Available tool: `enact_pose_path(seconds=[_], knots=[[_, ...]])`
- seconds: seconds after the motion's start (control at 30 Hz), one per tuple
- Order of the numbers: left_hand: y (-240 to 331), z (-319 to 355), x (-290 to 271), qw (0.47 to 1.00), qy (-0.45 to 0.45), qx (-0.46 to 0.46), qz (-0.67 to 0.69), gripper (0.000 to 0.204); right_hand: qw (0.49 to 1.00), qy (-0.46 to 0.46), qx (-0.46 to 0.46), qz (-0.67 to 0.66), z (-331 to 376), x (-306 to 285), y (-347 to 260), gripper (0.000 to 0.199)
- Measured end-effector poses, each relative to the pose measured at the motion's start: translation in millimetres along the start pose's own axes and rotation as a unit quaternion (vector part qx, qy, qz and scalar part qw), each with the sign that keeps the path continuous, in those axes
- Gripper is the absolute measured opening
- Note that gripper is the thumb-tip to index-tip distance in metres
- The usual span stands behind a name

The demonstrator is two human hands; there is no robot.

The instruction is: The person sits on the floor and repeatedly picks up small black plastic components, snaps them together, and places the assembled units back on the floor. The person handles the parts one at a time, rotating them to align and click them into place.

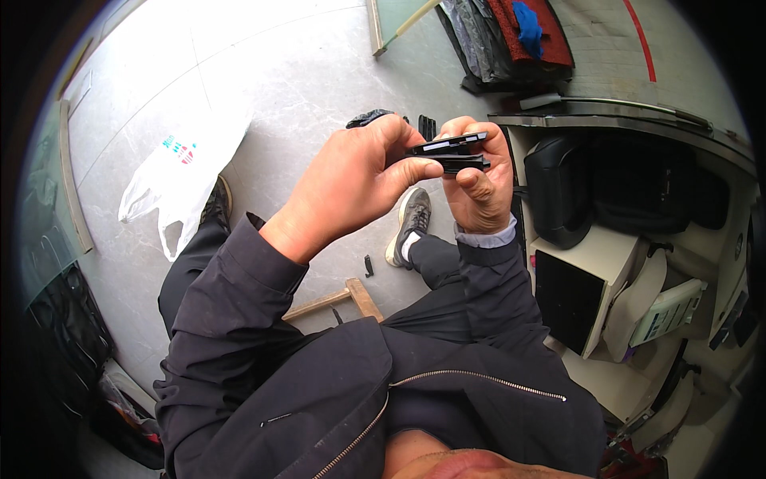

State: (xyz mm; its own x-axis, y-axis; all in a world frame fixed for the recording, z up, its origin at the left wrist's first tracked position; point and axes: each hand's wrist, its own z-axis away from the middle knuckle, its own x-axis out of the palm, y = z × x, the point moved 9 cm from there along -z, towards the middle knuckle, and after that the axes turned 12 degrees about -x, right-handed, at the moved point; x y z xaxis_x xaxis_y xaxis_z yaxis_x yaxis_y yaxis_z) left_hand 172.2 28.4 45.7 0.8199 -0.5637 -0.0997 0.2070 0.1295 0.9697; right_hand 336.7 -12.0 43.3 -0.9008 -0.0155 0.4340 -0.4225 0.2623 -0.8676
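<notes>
Dark zipped jacket [311, 407] fills the nearest part of the head view. Beyond it, the left hand [339, 180] has thumb and fingers closed on the left end of a two-layered black part [451, 146], raised above the grey floor [279, 128]. The right hand [483, 180] has its fingers curled about the right end; thumb contact cannot be confirmed. White plastic bag [187, 172]: left. Wooden frame [364, 300]: near, small black piece [369, 266] just beyond.

One head-worn fisheye view faces down past the chest [335, 399]; the hands [339, 180] are near, the floor [291, 76] farther off.
</notes>
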Motion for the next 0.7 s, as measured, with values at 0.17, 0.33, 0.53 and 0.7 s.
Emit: enact_pose_path(seconds=[0.17, 0.33, 0.53, 0.7], knots=[[-7.7, -2.3, 9.9, 0.991, -0.073, -0.061, 0.095, 0.031, 1.000, 0.001, -0.002, 0.010, -1.3, -0.2, 0.8, 0.059], [-10.6, -2.5, 15.8, 0.982, -0.111, -0.100, 0.119, 0.031, 1.000, -0.004, 0.000, 0.016, -0.7, -0.7, 1.1, 0.058], [-16.5, 0.9, 26.9, 0.940, -0.209, -0.152, 0.221, 0.030, 1.000, -0.015, -0.015, 0.013, -1.7, 5.6, -1.8, 0.043], [-29.5, 11.3, 38.9, 0.876, -0.269, -0.233, 0.325, 0.033, 0.999, -0.037, -0.021, 0.007, -3.5, 14.5, -6.8, 0.032]])
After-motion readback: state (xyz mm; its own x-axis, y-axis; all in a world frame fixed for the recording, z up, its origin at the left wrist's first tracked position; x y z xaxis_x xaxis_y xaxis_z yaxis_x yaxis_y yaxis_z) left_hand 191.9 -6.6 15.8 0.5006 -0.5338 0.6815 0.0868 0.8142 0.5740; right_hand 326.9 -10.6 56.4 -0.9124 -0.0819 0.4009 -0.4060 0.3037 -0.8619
